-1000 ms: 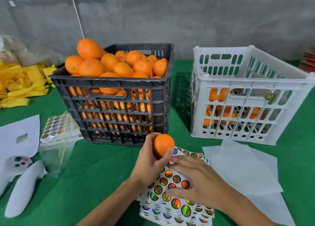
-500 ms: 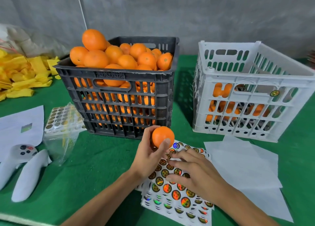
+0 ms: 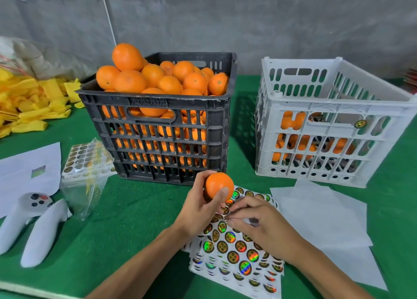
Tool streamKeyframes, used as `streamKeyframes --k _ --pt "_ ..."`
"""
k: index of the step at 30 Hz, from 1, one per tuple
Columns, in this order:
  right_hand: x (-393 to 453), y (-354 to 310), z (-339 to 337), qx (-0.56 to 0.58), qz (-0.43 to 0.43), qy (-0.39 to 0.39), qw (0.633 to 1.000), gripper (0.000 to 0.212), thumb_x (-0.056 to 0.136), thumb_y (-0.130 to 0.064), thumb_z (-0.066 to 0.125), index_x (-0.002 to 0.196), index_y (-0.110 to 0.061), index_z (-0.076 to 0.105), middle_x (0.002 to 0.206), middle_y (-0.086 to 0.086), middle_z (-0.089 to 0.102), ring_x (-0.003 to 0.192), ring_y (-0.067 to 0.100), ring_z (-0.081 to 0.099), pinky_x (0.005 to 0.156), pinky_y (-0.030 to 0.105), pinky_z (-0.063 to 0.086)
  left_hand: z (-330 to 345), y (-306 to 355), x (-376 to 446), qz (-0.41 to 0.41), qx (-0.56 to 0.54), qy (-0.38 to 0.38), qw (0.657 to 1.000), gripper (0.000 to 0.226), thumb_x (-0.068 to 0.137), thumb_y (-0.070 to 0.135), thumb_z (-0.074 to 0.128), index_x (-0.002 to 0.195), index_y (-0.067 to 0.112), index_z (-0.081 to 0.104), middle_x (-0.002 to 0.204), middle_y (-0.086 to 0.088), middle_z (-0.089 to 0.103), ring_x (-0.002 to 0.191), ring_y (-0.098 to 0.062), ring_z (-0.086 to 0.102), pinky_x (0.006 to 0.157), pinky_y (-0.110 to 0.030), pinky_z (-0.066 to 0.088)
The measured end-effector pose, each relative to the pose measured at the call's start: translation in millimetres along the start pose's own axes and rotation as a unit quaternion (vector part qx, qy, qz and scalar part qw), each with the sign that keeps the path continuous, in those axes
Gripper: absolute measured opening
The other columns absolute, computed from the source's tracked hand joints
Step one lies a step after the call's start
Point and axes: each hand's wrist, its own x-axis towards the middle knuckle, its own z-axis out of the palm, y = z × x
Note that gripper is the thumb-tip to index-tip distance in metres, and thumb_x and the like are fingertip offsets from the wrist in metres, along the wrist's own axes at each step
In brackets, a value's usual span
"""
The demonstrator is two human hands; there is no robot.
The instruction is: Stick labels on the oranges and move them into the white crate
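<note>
The left hand [image 3: 198, 210] grasps one round orange [image 3: 219, 186], thumb across its near face, held just above the far edge of the stacked white sheets of round holographic labels [image 3: 237, 251]. The right hand [image 3: 261, 227] rests on the top sheet, fingertips [image 3: 229, 221] curled onto a label at the sheet's 10 o'clock corner; whether a label is pinched cannot be told. The black slotted plastic crate [image 3: 162, 127], heaped with oranges, stands at 12 o'clock from the hands. The white slotted plastic crate [image 3: 334, 127], holding a few oranges low inside, stands at 2 o'clock. White game controllers [image 3: 33, 222] lie at 9 o'clock.
</note>
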Motion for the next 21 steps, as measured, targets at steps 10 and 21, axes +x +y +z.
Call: streamKeyframes --k 10,21 --pt "4.5 -5.8 -8.4 0.054 0.034 0.053 0.997 0.019 0.093 -0.055 0.066 0.102 -0.041 0.075 0.106 -0.016 0.066 0.097 0.01 0.062 0.088 0.04 0.055 1.8 -6.1 6.6 0.003 0.005 -0.002 1.0 0.044 0.09 0.07 0.063 0.126 0.047 0.05 0.098 0.008 0.071 0.07 -0.02 0.072 0.069 -0.031 0.061" --pt "1.2 -7.0 -4.1 -0.308 -0.225 0.031 0.924 0.025 0.101 -0.042 0.059 0.103 -0.027 0.079 0.098 -0.012 0.066 0.087 0.012 0.06 0.072 0.028 0.051 1.1 -5.8 3.6 0.005 0.007 0.0 1.0 0.043 0.09 0.071 0.06 0.125 0.048 0.05 0.098 0.017 0.068 0.067 -0.012 0.067 0.071 -0.026 0.059"
